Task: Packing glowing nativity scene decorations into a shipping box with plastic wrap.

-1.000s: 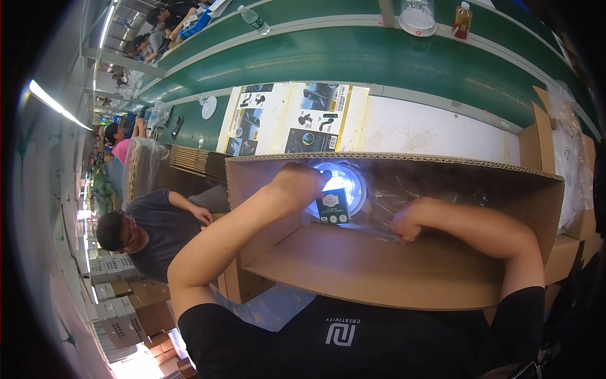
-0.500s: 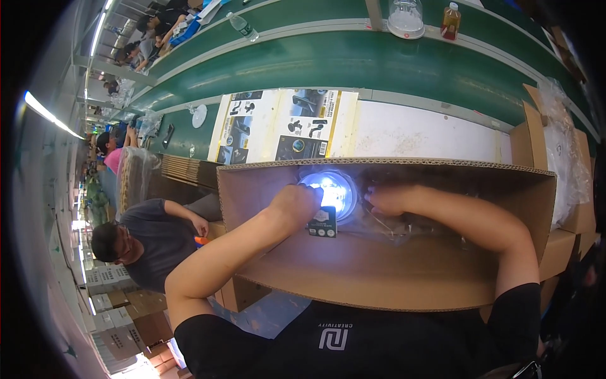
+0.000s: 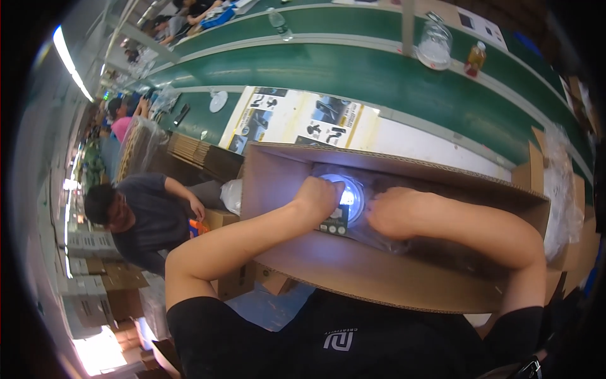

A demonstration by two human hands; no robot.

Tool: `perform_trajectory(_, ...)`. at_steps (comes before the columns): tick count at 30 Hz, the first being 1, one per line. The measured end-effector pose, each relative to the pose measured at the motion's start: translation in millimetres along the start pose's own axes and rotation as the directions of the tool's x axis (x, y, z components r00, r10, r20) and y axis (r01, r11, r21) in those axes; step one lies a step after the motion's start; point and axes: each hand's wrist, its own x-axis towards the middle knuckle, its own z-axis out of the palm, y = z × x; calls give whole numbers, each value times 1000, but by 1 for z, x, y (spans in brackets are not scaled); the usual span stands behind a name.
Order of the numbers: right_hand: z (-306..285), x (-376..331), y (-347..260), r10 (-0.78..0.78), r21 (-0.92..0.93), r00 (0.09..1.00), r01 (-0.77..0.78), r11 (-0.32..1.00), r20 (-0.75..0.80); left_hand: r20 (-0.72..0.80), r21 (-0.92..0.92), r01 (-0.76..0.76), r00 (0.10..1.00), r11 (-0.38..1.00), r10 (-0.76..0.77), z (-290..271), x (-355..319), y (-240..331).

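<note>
Inside an open long cardboard box (image 3: 391, 278) in front of me, a round clear lamp (image 3: 358, 197) glows bright white. My left hand (image 3: 319, 201) is closed at the lamp's left side, its fingertips partly lost in the glare. A dark printed card (image 3: 334, 222) hangs below that hand, against the lamp. My right hand (image 3: 398, 211) is just right of the lamp, fingers curled and pinching clear plastic wrap (image 3: 382, 241). The wrap lies around and under the lamp; how far it covers it I cannot tell.
Beyond the box lies a board with printed pictures (image 3: 303, 120) beside a green conveyor belt (image 3: 353, 76). A jar (image 3: 434, 50) and a bottle (image 3: 475, 59) stand farther back. At left a person (image 3: 145, 208) sits near stacked cartons (image 3: 88, 284). Plastic-covered cartons (image 3: 562, 196) stand at right.
My view has turned, tilting the box in the picture. My left hand remains at the lamp; my right hand has come closer to it, its fingers more curled.
</note>
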Motion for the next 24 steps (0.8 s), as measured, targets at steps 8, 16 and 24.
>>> perform_trajectory(8, -63, -138, 0, -151, -103, 866, 116, 988, -476, -750, -185, -5, 647, 983, -137, -76, -93, -50)
perform_trajectory(16, 13, -233, 60, 409, 164, 636, -409, 898, -654, -572, -682, 105, 540, 724, -617, -4, -138, -53)
perform_trajectory(24, 73, -246, 89, 726, 449, 422, -584, 676, -543, -450, -813, 54, 575, 580, -683, -8, -109, -58)
